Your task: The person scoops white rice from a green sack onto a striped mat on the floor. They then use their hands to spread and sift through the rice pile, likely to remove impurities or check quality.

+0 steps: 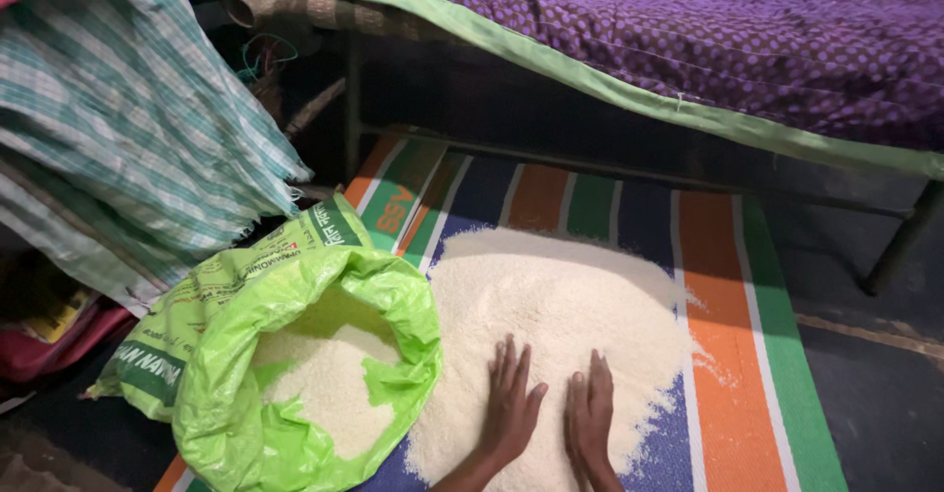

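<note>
— Our left hand (510, 404) and right hand (589, 418) lie flat on the near slope of the rice heap (556, 325), fingers stretched and close together, palms down; neither grips anything.

— We'd judge it best to keep the palms low and sweep gently; the heap sits on the striped mat (733, 305), and loose grains already lie scattered at its right edge.

— Just left, touching the heap, the green sack (285, 354) gapes open, part full; the bed (688, 40) stands behind.
</note>
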